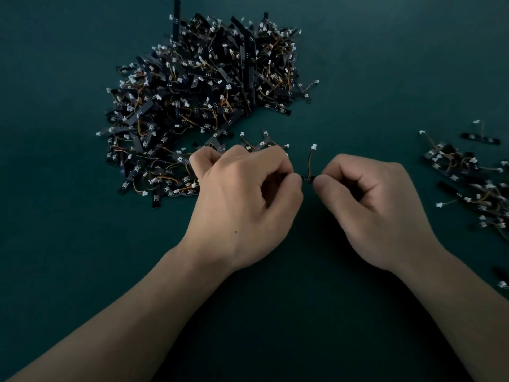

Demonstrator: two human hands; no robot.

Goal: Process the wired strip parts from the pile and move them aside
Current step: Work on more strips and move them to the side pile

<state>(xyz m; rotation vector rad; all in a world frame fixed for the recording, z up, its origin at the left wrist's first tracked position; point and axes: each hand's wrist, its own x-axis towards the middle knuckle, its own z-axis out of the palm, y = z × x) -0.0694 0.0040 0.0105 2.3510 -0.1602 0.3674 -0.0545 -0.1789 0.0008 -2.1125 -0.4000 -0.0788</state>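
Note:
A big pile of black strip parts with orange wires and white plugs lies at the back left of the dark green table. One wired strip part is pinched between both hands, most of its black strip hidden by the fingers. Its wire rises straight up to a white plug. My left hand grips the strip's left end with thumb and forefinger. My right hand grips the right end the same way. A smaller heap of strip parts lies at the right edge.
The dark green table runs bare along the front and at the left. A few loose strip parts lie just behind my left hand at the pile's near edge. One lone strip lies behind the right heap.

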